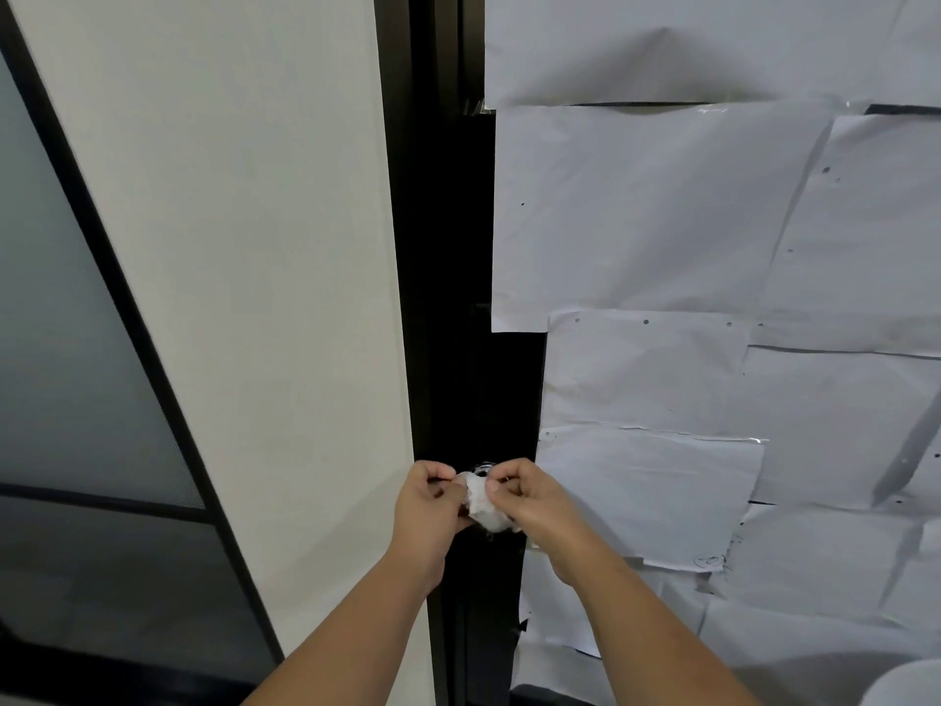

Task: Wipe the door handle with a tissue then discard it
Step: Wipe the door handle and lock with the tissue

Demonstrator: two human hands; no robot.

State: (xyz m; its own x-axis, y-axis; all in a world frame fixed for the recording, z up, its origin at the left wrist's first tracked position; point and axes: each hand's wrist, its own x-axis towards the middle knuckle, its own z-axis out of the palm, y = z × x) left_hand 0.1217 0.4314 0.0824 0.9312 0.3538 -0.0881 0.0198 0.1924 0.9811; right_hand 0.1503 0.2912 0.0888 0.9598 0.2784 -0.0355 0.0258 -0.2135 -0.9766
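Both hands (pixel 430 507) (pixel 529 501) pinch tissue (pixel 483 507) against dark door edge (pixel 458 298).

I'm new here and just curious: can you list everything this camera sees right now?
tissue: one, white, crumpled, held between both hands in front of the door.
door handle: one, metallic, mostly hidden behind the tissue.
door: one, black, centre.
paper sheets: many, pale grey-white, taped overlapping on the right.
wall panel: one, off-white, left of the door.
frosted glass pane: one, grey, black-framed, far left.
left hand: one, pinching the tissue.
right hand: one, pinching the tissue.
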